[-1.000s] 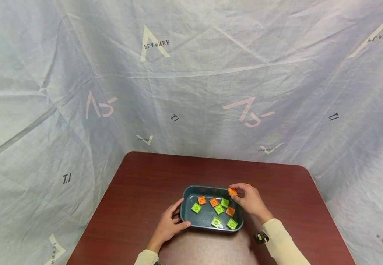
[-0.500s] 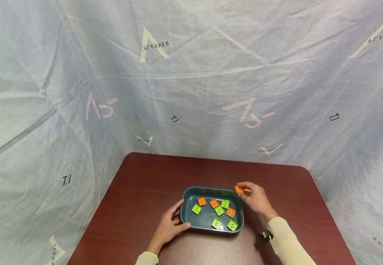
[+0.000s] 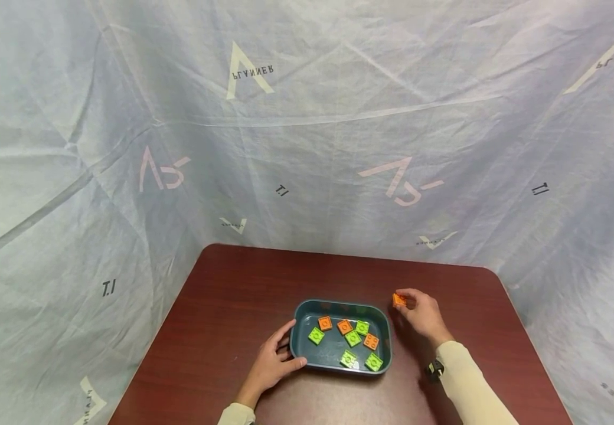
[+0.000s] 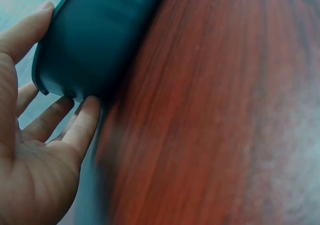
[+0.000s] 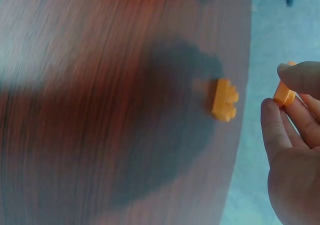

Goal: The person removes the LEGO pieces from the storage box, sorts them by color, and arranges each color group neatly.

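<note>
My right hand (image 3: 424,313) pinches an orange toy brick (image 5: 283,94) between thumb and fingertips, above the table to the right of the dark teal tray (image 3: 307,358). A second orange toy brick (image 5: 223,101) lies on its side on the table under that hand in the right wrist view. In the head view I cannot tell the two apart clearly. My left hand (image 3: 271,365) holds the tray's left end, thumb at one corner and fingers against the outer wall. Inside the tray lie several green bricks (image 3: 352,338) and several orange bricks (image 3: 325,323), spread apart.
The dark red wooden table (image 3: 222,295) has rounded far corners. Grey printed sheets (image 3: 307,147) hang around its back and sides. A dark band (image 3: 435,370) sits on the right wrist.
My right hand has moved from over the tray's far right corner to the right with the orange brick, beside the tray. The left hand stays on the tray.
</note>
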Tool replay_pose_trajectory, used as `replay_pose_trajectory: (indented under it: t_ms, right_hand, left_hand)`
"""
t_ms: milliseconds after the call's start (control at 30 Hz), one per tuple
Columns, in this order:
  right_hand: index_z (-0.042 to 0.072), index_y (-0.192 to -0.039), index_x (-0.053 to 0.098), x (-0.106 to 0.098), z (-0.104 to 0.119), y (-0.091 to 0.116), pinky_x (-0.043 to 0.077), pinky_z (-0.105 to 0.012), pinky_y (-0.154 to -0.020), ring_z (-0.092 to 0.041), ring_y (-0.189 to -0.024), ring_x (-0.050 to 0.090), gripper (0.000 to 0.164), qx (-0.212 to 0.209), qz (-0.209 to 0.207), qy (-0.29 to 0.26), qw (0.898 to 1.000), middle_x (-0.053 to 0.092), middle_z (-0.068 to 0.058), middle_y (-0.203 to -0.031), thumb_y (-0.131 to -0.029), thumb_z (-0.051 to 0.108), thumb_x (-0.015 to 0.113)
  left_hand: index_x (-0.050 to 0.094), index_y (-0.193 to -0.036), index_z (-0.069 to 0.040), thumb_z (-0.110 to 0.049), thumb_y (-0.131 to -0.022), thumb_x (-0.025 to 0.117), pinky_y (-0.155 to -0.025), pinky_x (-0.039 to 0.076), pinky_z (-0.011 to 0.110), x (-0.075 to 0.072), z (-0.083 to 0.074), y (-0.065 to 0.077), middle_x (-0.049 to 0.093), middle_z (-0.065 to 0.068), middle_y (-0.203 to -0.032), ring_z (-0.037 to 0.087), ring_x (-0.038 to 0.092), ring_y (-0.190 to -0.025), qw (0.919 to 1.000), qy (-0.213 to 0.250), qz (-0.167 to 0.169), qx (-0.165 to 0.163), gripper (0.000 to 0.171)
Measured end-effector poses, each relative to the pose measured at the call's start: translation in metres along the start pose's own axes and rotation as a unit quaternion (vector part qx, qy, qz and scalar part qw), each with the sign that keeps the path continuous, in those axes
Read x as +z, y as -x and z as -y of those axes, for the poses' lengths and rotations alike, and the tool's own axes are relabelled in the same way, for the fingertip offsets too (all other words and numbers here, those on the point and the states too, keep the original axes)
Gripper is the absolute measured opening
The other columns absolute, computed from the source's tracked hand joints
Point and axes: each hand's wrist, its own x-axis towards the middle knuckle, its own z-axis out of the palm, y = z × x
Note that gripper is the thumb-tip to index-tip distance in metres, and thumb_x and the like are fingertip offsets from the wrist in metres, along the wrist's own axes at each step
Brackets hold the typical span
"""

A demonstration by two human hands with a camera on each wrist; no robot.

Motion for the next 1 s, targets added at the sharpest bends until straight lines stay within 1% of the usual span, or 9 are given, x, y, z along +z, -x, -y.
replay_pose_trajectory:
  t_ms: [167,267,367,467,600,767,1000]
  right_hand:
    - [0.003,-0.133,0.07,-0.004,-0.012,-0.001,0.062,-0.052,-0.091,-0.04,-0.111,0.074,0.041,0.015,0.0,0.015,1.0,0.072,-0.023,-0.129,-0.093,0.004,0.08]
    - [0.002,-0.133,0.07,-0.006,-0.019,-0.001,0.063,-0.051,-0.09,-0.041,-0.11,0.074,0.041,0.025,0.0,0.028,0.999,0.072,-0.024,-0.128,-0.093,0.003,0.079]
    - [0.001,-0.133,0.07,-0.007,-0.025,-0.001,0.063,-0.051,-0.087,-0.042,-0.111,0.073,0.041,0.036,-0.001,0.03,0.999,0.072,-0.026,-0.128,-0.093,0.003,0.079]
    - [0.001,-0.133,0.07,-0.009,-0.031,0.0,0.062,-0.053,-0.089,-0.042,-0.112,0.072,0.041,0.048,-0.002,0.03,0.998,0.071,-0.027,-0.129,-0.094,0.003,0.077]
    - [0.001,-0.133,0.07,-0.008,-0.038,0.0,0.06,-0.057,-0.093,-0.04,-0.11,0.07,0.039,0.049,-0.008,0.043,0.998,0.07,-0.027,-0.129,-0.094,0.004,0.076]
    - [0.0,-0.131,0.07,-0.005,-0.046,0.0,0.059,-0.058,-0.094,-0.038,-0.106,0.069,0.038,0.047,-0.007,0.058,0.997,0.07,-0.027,-0.128,-0.094,0.003,0.076]
    - [0.001,-0.131,0.071,-0.002,-0.05,-0.002,0.058,-0.059,-0.095,-0.038,-0.105,0.068,0.038,0.048,-0.005,0.065,0.997,0.07,-0.027,-0.128,-0.093,0.002,0.076]
  left_hand:
    - [0.036,-0.166,-0.019,-0.013,-0.09,0.086,-0.09,0.063,0.03,0.001,-0.001,0.0,0.048,0.026,-0.158,0.043,0.063,-0.132,1.0,0.001,-0.001,-0.001,0.091]
    - [0.037,-0.165,-0.017,-0.012,-0.09,0.086,-0.089,0.063,0.031,0.001,-0.001,0.0,0.047,0.028,-0.158,0.045,0.063,-0.132,1.0,0.004,-0.003,0.0,0.09]
    - [0.04,-0.164,-0.013,-0.011,-0.09,0.086,-0.088,0.064,0.032,0.002,-0.001,0.001,0.049,0.03,-0.156,0.047,0.063,-0.132,0.9999,0.005,-0.006,0.008,0.087]
    - [0.042,-0.161,-0.011,-0.011,-0.09,0.086,-0.088,0.064,0.033,0.002,0.0,0.002,0.051,0.03,-0.153,0.047,0.062,-0.132,0.9998,-0.004,-0.013,0.015,0.084]
    - [0.046,-0.159,-0.012,-0.012,-0.09,0.086,-0.089,0.063,0.032,0.003,0.002,0.002,0.052,0.029,-0.154,0.046,0.061,-0.134,0.9993,-0.02,-0.026,0.016,0.08]
    - [0.048,-0.158,-0.014,-0.013,-0.091,0.085,-0.091,0.062,0.03,0.004,0.003,0.004,0.051,0.026,-0.156,0.045,0.059,-0.137,0.9988,-0.027,-0.039,0.013,0.076]
    - [0.047,-0.159,-0.016,-0.015,-0.092,0.085,-0.092,0.062,0.032,0.005,0.004,0.003,0.049,0.024,-0.158,0.044,0.058,-0.138,0.9986,-0.028,-0.043,0.014,0.076]
